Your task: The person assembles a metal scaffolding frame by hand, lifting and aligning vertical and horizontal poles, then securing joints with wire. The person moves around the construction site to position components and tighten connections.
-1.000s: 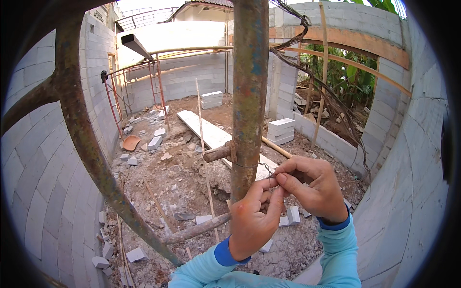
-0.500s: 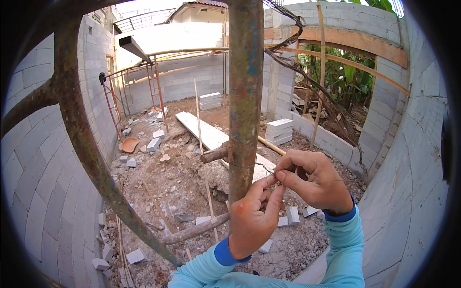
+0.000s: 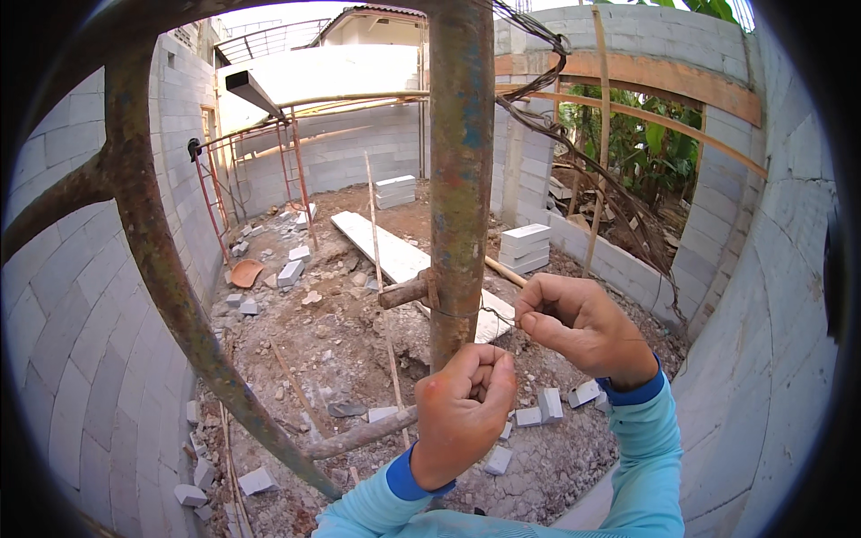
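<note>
Fingers [image 3: 473, 359]: left ones are curled in together with the thumb up against them; right thumb [image 3: 551, 333] and forefinger [image 3: 541, 292] look clamped on a thin wire [image 3: 496, 313]. Can't tell from where I'm standing if the left ones have a bit tucked in too.
Curved pipe [image 3: 166, 269]: big rusty thing, well left of the upright pipe [image 3: 460, 179]. Neither hand is on it.
White board [image 3: 377, 244]: lying on the rubble behind the upright pipe, poking out on both sides of it.
Stub [image 3: 405, 291]: short rusty peg sticking out left from the upright pipe, just above the wire.
Left hand [image 3: 456, 417]: in front of the upright pipe's lower part, hiding some of it, and sitting lower than the wire.
Wire: crosses the front of the upright pipe, then runs off its right side into that pinch. Back's hidden, so can't swear it goes all the way round. Step in hand, I'd say, is working the wire's loose length by fingertip.
Right hand [image 3: 590, 336]: just right of the upright pipe. Next move imo calls for a firm pinch and light tension, so the wire doesn't go slack.
Block stack [image 3: 525, 247]: pale blocks, behind and right of the upright pipe.
</note>
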Motion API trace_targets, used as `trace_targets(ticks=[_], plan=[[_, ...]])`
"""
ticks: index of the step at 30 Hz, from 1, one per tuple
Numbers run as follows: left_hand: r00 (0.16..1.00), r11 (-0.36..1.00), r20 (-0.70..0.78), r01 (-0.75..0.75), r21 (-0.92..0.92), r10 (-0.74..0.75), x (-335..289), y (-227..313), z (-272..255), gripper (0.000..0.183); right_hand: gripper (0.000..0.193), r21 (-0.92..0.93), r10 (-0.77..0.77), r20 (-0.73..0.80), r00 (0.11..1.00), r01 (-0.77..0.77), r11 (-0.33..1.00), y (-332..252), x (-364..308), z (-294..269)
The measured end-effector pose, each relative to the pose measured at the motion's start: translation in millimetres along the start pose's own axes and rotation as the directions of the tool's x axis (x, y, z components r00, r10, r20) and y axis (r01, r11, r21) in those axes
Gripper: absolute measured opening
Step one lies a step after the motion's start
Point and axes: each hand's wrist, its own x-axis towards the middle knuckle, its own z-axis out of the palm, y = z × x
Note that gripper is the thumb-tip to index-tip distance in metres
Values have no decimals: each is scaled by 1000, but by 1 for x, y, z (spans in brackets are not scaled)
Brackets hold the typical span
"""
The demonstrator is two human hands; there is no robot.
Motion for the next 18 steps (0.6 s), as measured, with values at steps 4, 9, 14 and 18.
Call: trace_targets(ticks=[4,9,14,18], plan=[[997,985,1,-72,155,73,-2,-5,2,7,9,-161,-93,-40,995,85,983,0,-9,5],[957,929,36,-288,232,288,3,-14,6,10,8,-326,-353,80,932,360,874,-4,-24,13],[999,984,34,-25,177,19,-3,3,3,12,15,-386,-309,-218,926,209,898,-2,-24,20],[997,972,52,-71,226,61,-4,10,2,15,14,-2,-185,-24,982,185,983,26,-11,16]])
